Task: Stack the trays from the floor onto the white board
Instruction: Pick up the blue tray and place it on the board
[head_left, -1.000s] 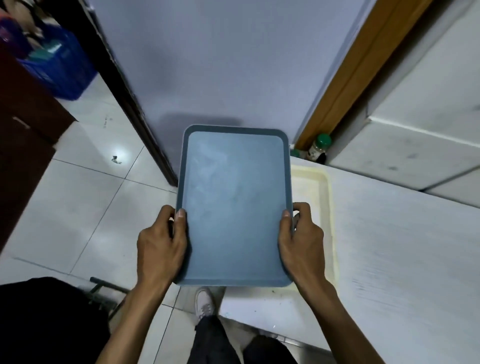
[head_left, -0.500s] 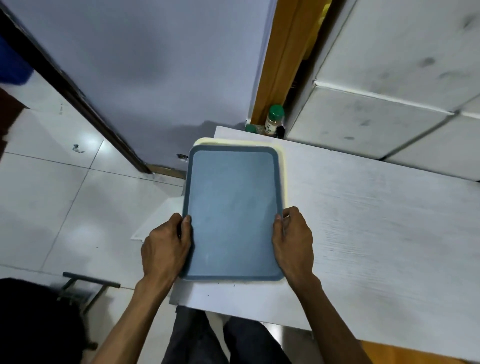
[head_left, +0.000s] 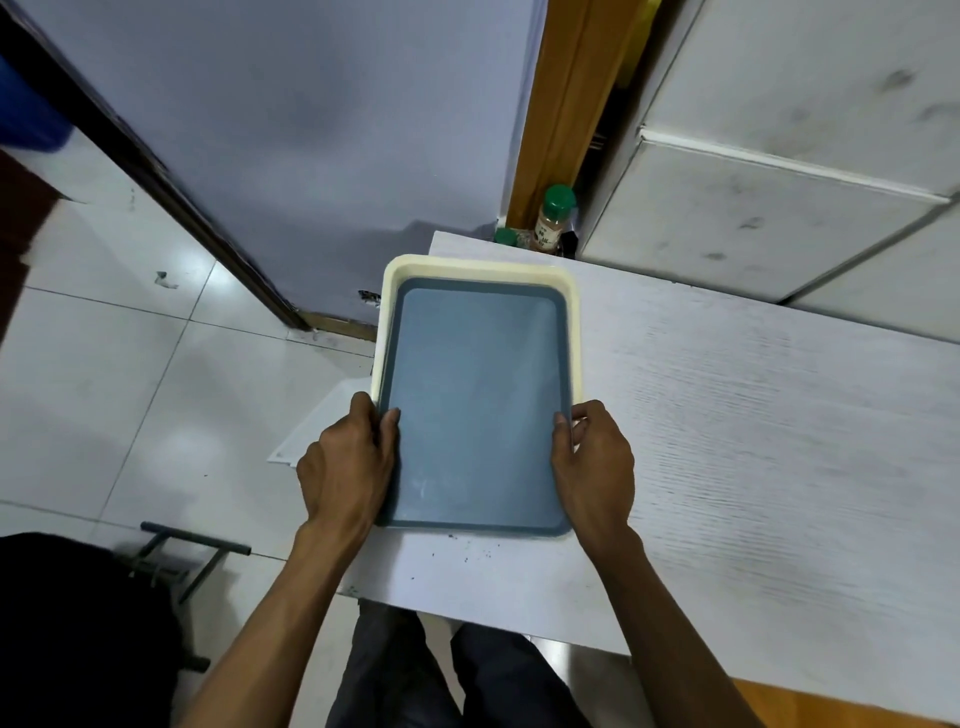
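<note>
We grip the blue tray by its long edges, left hand at nine o'clock, right hand at three, thumbs on top. It sits nested in the cream tray on the white board. The stack overhangs the board's left edge; a careless release could tip it off.

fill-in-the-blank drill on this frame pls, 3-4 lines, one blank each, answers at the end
1. The blue-grey tray sits nested inside a tray coloured ____.
2. Both trays rest on the white ____, near its left end.
3. The left hand and right hand grip the blue-grey tray by its two long ____.
4. The bottle behind the cream tray has a cap coloured ____.

Missing words: cream; board; sides; green
</note>
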